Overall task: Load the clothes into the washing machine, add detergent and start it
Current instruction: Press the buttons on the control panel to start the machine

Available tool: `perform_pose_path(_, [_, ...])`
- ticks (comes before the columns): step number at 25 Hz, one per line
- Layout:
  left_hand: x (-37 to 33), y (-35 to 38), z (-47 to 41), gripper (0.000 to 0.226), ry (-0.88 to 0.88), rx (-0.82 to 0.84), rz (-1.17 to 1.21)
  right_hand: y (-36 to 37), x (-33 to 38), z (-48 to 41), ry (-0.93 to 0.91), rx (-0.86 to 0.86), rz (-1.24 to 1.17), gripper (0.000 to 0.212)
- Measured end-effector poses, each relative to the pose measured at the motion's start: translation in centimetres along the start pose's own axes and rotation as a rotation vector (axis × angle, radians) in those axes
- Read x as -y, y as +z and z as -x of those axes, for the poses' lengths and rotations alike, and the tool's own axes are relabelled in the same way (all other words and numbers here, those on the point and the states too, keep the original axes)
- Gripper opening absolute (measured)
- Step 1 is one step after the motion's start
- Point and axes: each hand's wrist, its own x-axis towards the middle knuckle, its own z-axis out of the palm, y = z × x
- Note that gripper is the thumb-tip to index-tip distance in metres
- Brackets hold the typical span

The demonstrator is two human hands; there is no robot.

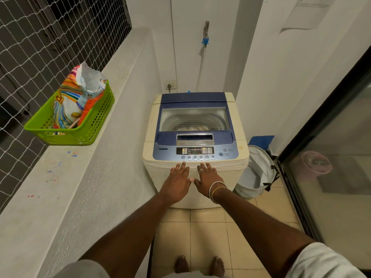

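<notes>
A person's left hand (177,180) and right hand (206,179) rest flat, fingers straight and holding nothing, on the front edge of the washing machine (149,125), its glass lid (194,115) down over clothes (193,128) in the drum. A green basket (100,117) on the ledge (80,177) holds an opened detergent bag (74,97)

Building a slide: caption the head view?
Left hand and right hand rest open on the front edge of the closed washing machine; detergent bag sits in a green basket.
</notes>
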Motion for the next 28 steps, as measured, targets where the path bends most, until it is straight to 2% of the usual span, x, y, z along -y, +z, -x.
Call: perform_pose_path(28, [-1.2,-0.1,-1.5,0.058,0.042,-0.018,0.002,-0.1,-1.8,-0.5,0.021,0.014,0.0,0.07])
